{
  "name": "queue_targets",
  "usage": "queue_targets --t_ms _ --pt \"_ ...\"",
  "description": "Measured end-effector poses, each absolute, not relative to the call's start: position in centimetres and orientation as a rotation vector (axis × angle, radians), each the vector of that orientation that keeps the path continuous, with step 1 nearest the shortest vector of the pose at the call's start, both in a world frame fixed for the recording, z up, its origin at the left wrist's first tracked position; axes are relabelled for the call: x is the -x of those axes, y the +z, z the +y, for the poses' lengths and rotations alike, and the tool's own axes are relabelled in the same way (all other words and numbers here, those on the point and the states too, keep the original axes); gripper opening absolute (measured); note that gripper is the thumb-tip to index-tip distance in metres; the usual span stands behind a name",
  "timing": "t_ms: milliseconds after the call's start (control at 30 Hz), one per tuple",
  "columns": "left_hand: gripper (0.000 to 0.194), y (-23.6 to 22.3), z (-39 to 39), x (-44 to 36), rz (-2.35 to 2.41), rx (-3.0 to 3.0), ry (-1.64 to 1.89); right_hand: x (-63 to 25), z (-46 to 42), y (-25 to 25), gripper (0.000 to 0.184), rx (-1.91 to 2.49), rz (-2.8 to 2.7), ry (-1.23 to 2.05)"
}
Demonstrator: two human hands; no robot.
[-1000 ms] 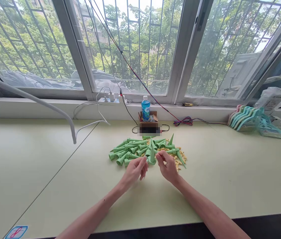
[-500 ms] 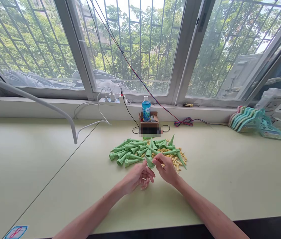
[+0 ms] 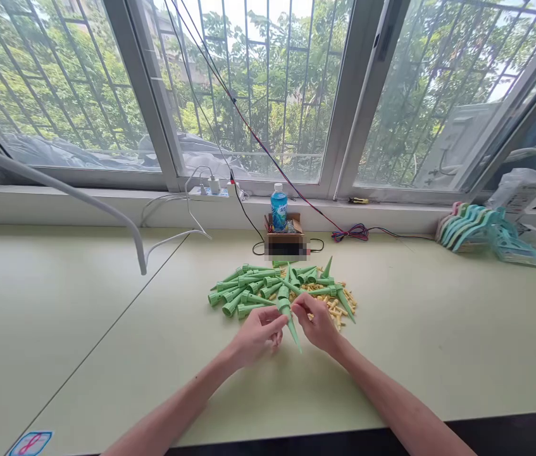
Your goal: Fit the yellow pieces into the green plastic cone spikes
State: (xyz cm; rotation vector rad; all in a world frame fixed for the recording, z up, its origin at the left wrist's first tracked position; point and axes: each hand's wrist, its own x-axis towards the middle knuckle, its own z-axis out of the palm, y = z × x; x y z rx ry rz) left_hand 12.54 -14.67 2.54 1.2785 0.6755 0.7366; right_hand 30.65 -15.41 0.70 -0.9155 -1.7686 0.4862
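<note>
Green spike (image 3: 291,327) swung end over end since earlier frame: tip, then aimed up and away, now points down toward person, slightly rightward. Long axis slanted, near to far; wide capped end faces window (image 3: 258,95). Spike located in front of heap, above table (image 3: 106,367). Left hand (image 3: 259,334) — thumb and fingers clamped on spike near cap. Right hand (image 3: 317,322) — fingertips drawn together just beside cap; whether anything is pinched, cannot tell. Beyond: other green spikes (image 3: 255,297), yellow pegs (image 3: 336,311).
</note>
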Motion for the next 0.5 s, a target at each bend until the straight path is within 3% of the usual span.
queue_targets --t_ms 500 --pt "0.025 3.11 -15.20 -13.13 0.777 -1.453 0.962 -30.52 -15.19 0.62 0.027 0.984 -1.757 0.487"
